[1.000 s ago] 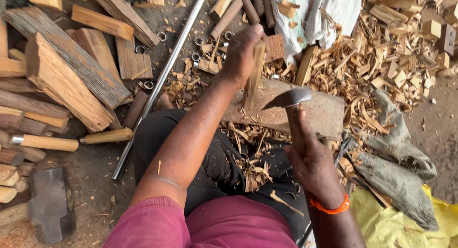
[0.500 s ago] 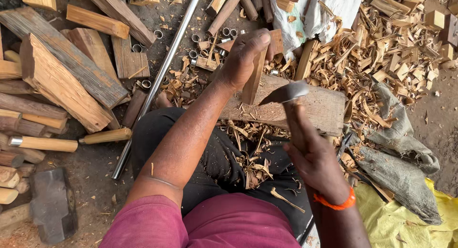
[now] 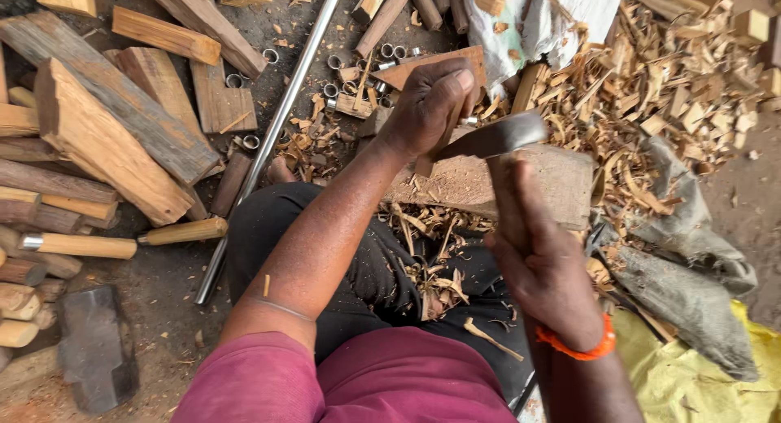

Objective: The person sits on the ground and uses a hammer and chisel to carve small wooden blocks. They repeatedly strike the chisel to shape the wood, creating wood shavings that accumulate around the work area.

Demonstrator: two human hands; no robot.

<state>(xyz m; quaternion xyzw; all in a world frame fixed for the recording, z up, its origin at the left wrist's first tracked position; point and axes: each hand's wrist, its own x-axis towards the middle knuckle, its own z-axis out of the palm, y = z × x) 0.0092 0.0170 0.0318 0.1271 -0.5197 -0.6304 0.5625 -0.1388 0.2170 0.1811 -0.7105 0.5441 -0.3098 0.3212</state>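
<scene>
- A spread of wood shavings (image 3: 651, 106) covers the upper right of the frame, thickest around a white sack (image 3: 553, 16) at the top edge.
- Rough split timber billets (image 3: 106, 146) are piled across the upper left, lying at slants, some overlapping.
- A long metal rod (image 3: 268, 138) runs diagonally from the top centre down to the lower left of centre, just beside the person's dark trouser leg.
- A grey cloth (image 3: 683, 268) lies crumpled at right, above a yellow sheet (image 3: 700, 382) in the lower right corner.
- The chopping block (image 3: 561, 187), a flat worn slab of wood, sits in the centre, just past the person's knees, with shavings on and around it.
- A dark hammer head (image 3: 98, 350) rests on the ground at lower left, well apart from the hands.
- Two turned wooden handles (image 3: 122, 240) lie end to end at mid left.
- The right hand (image 3: 545, 268), with an orange band at the wrist, is wrapped shut around the adze handle (image 3: 508, 199); the adze blade (image 3: 496, 137) is raised just over the block, beside the other hand.
- The left hand (image 3: 427, 106) is clamped on a thin wooden stick (image 3: 435, 142), held upright on the block at upper centre.
- Small metal rings (image 3: 342, 65) are scattered at the top centre, near the rod.
</scene>
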